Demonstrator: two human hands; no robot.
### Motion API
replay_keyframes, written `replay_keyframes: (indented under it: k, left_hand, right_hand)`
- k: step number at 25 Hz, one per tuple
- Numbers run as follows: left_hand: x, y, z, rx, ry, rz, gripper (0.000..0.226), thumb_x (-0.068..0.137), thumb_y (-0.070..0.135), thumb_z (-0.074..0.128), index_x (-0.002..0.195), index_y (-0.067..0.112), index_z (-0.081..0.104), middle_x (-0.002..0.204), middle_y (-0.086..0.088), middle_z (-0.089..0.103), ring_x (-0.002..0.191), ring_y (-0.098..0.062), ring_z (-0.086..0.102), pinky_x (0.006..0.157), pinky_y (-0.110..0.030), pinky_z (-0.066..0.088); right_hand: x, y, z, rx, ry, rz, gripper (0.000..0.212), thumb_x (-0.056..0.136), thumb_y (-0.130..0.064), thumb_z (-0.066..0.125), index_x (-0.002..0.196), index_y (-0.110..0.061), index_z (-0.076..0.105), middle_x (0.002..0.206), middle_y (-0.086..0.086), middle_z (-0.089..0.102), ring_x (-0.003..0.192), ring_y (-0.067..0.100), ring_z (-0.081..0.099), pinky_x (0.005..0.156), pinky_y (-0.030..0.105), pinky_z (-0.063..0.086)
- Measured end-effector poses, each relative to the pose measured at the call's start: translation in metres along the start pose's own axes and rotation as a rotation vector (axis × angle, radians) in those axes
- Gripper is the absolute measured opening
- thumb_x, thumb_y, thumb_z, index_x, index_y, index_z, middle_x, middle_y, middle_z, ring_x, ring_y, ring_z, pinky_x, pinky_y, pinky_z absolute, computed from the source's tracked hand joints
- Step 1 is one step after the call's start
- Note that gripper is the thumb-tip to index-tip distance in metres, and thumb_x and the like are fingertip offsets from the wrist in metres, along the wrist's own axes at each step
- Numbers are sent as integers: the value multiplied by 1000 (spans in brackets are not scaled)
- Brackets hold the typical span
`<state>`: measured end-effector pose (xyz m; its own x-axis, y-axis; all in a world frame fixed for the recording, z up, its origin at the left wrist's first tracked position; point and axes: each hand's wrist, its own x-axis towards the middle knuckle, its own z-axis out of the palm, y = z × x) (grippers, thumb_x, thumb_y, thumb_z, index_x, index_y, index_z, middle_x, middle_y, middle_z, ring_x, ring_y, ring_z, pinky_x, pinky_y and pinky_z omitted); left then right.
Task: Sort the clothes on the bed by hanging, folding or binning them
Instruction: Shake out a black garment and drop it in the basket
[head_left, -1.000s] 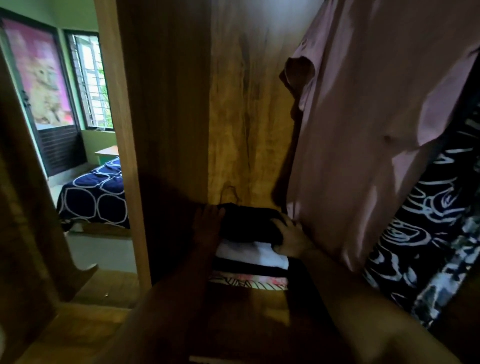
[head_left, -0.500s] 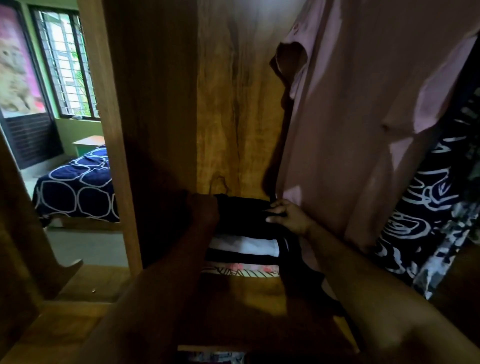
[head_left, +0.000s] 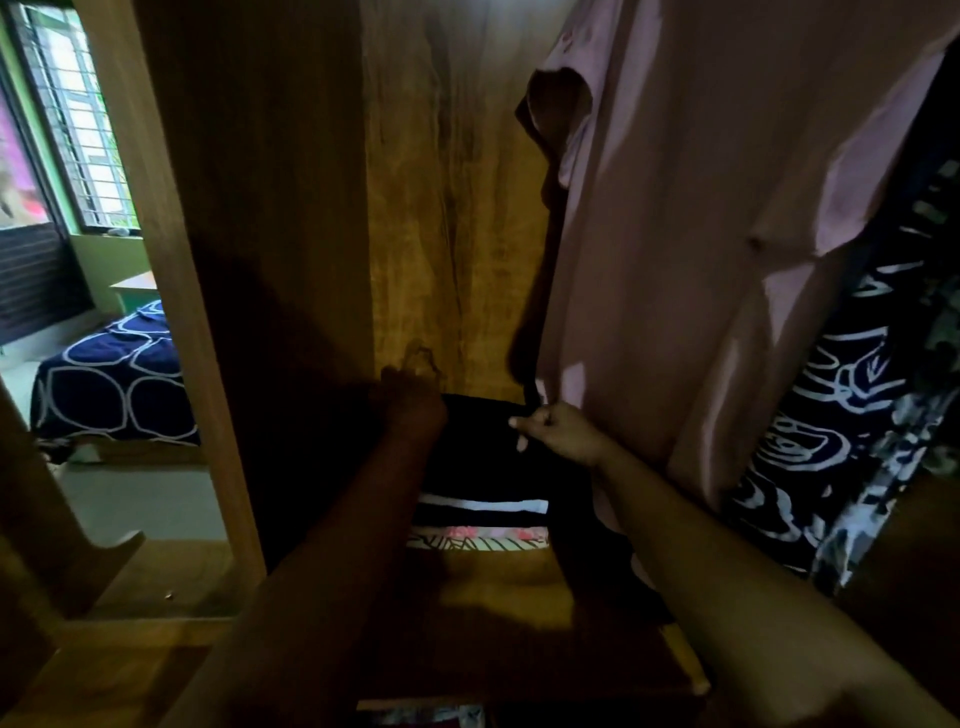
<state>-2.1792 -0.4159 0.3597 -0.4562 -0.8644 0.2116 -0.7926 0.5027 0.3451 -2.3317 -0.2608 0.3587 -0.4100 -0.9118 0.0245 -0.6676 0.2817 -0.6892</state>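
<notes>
Both my arms reach deep into a wooden wardrobe. A folded black garment (head_left: 480, 447) lies on top of a small stack on the shelf (head_left: 498, 577). Under it sit a white-and-black folded piece (head_left: 483, 506) and a pink patterned one (head_left: 478, 538). My left hand (head_left: 410, 402) rests on the black garment's far left corner, in deep shadow, so its fingers are hard to make out. My right hand (head_left: 553, 431) pinches the garment's far right edge with fingertips pointing left. A pink shirt (head_left: 701, 234) hangs just right of my right hand.
The wardrobe's side panel (head_left: 270, 260) stands close on the left, its back wall (head_left: 452, 208) right behind the stack. A dark white-patterned garment (head_left: 841, 426) hangs at far right. Through the gap at left lie the bed with a navy circle-print cover (head_left: 114, 384) and a barred window (head_left: 83, 124).
Both hands slid further back along the black garment toward the wardrobe's rear. More black cloth now covers the white piece below. My view shifted slightly left and closer.
</notes>
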Motion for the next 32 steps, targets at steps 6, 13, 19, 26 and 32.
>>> replay_keyframes:
  k: [6, 13, 19, 26, 32]
  left_hand:
    - [-26, -19, 51, 127, 8, 166, 62, 98, 55, 28, 152, 26, 21, 160, -7, 16, 147, -29, 11, 117, -51, 4]
    - [-38, -34, 73, 120, 59, 117, 90, 76, 71, -4, 152, 30, 20, 160, -7, 11, 148, -33, 3, 114, -48, -7]
    - [-32, -29, 69, -5, -34, -11, 74, 92, 67, 24, 154, 27, 12, 162, -7, 1, 148, -32, -1, 118, -46, 0]
    - [-23, -32, 51, -112, -54, 51, 61, 99, 50, 33, 150, 17, 29, 160, -10, 14, 147, -32, 12, 117, -45, 4]
    - [-61, -33, 43, -242, 427, 358, 41, 83, 35, 40, 103, 15, 69, 106, -6, 68, 102, -32, 61, 104, -57, 31]
  right_hand:
    - [12, -18, 54, -508, 60, 126, 71, 90, -67, 33, 150, -38, 8, 160, -1, -4, 144, 39, -1, 109, 60, 15]
    - [6, 22, 84, -463, 170, 171, 77, 83, -79, 25, 146, -49, -7, 159, -9, -13, 143, 41, 8, 102, 57, 35]
    - [26, 28, 69, -447, 123, 144, 81, 82, -79, 30, 148, -46, -2, 160, -7, -8, 143, 37, 11, 109, 55, 28]
    - [26, 28, 60, -419, 81, 182, 76, 88, -72, 28, 151, -40, -2, 160, 0, -10, 145, 38, 6, 117, 52, 13]
    - [-28, 22, 73, -502, 423, -59, 74, 89, -56, 14, 146, -14, 34, 148, 16, 36, 131, 35, 33, 111, 42, 28]
